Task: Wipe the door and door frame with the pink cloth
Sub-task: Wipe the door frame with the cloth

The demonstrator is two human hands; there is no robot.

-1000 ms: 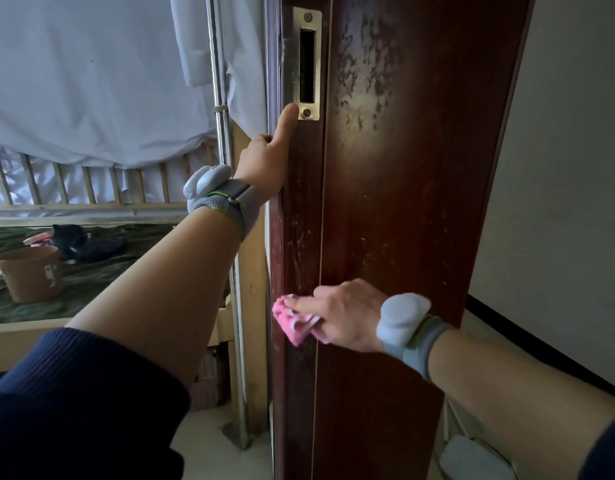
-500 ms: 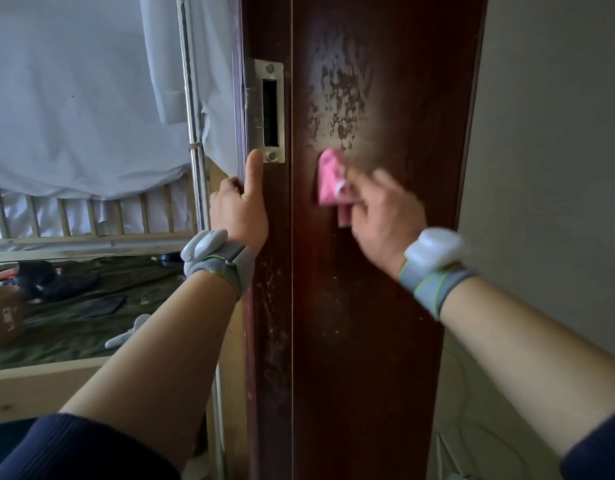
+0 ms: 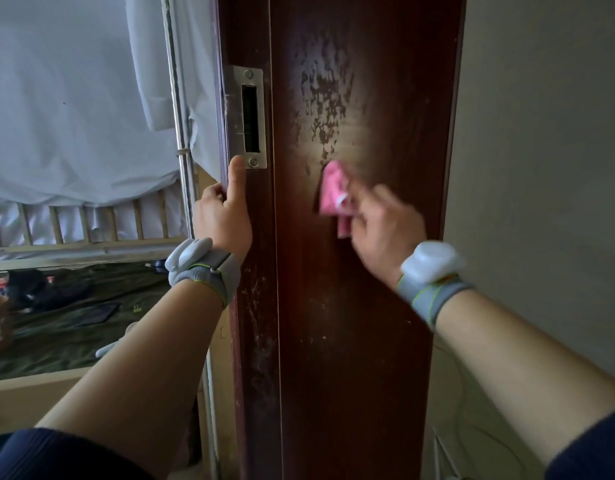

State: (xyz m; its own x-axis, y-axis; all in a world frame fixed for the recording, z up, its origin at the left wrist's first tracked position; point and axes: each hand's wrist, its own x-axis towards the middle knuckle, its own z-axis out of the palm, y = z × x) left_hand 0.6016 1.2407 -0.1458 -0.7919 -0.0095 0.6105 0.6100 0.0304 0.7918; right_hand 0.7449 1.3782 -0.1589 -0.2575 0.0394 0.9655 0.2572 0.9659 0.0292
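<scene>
- From my feed, the dark red-brown door frame [image 3: 361, 341] fills the middle of the view, running top to bottom; its broad face carries a patch of pale, flaky marks at about 12 o'clock from the cloth.
- At 3 o'clock of the frame I see a plain grey wall [image 3: 548, 150].
- At 9 o'clock, a white sheet [image 3: 74, 98] hangs over a bed, with wooden slats [image 3: 91, 223] below it and a dark green mattress cover [image 3: 63, 327] strewn with small items I cannot make out.
- A metal pole [image 3: 181, 133] stands upright between the sheet and the frame's edge.
- A steel strike plate [image 3: 248, 116] is set into the narrow face of the frame.
- My left hand [image 3: 224, 216] rests against that narrow face, thumb pointing up and touching the wood just under the plate's lower left corner, the other fingers curled round the edge; it grips nothing else.
- My right hand [image 3: 385, 226], blurred, clutches the pink cloth [image 3: 334, 195] and presses it to the broad face, just below the flaky patch.
- Both wrists wear grey bands with white pods.
</scene>
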